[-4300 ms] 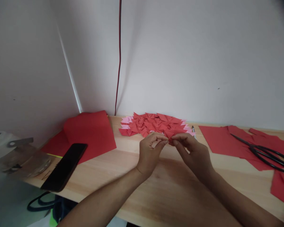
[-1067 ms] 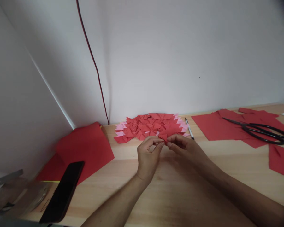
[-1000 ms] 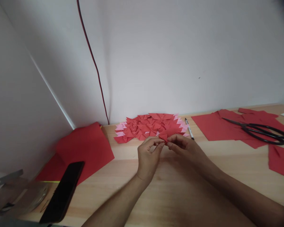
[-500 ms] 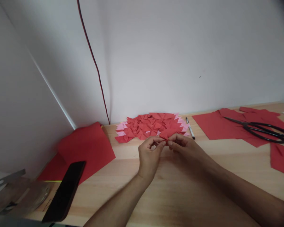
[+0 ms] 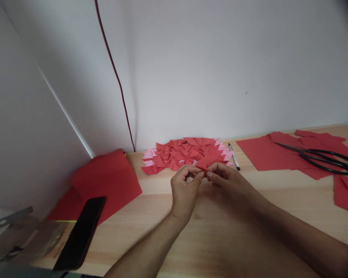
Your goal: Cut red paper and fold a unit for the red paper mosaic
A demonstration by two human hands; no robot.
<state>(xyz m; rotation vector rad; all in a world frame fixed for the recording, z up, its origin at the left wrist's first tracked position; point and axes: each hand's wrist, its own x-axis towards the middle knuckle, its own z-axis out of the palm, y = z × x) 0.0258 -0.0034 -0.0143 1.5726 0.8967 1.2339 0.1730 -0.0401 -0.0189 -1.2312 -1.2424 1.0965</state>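
Between my fingertips is a small folded piece of red paper [image 5: 202, 165], pinched from both sides. My left hand [image 5: 185, 189] is closed on its left edge, thumb and forefinger together. From the right, my right hand [image 5: 230, 179] pinches the same piece, its fingertips close to the left ones. Much of the piece's near edge is hidden by my fingers. Just behind it lies a spread of folded red and pink paper pieces [image 5: 176, 152], overlapping one another against the wall.
Right of the folded pieces lies a marker [image 5: 234, 156]. Black-handled scissors [image 5: 321, 158] rest on red paper sheets [image 5: 255, 154] farther right. On the left are more red sheets [image 5: 104, 177], a black phone [image 5: 81, 231] and a blurred clear container [image 5: 31, 239]. A dark red cable [image 5: 113, 65] hangs along the wall.
The view has shifted very slightly. Both hands keep their pinch on the red paper in nearly the same place, and the other things lie as before.
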